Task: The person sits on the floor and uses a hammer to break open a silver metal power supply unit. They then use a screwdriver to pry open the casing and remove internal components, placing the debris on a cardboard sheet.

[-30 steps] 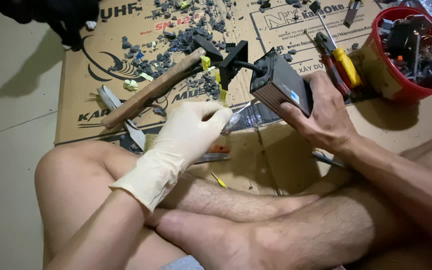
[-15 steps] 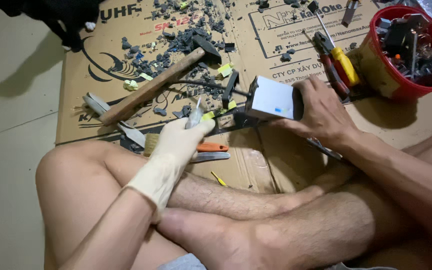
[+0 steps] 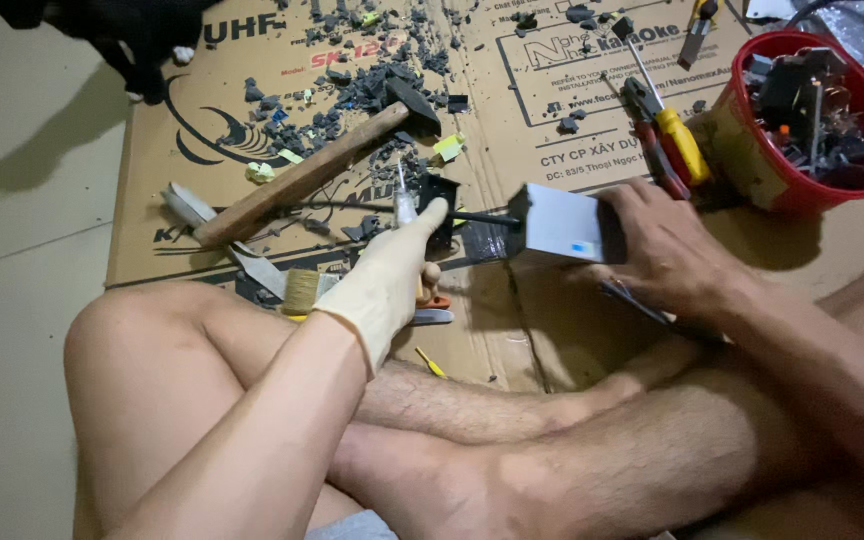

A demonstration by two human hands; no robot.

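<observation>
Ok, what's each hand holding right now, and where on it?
Right hand grips the grey box at its near end. Gloved left hand holds a thin metal tool by its lower part.

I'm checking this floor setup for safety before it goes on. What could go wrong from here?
1. The right hand is bare while it steadies the grey box; the tool in the gloved left hand might slip toward it.
2. Dark shards litter the cardboard near bare legs, so cuts seem possible.
3. The hammer lies close and could be knocked.
</observation>
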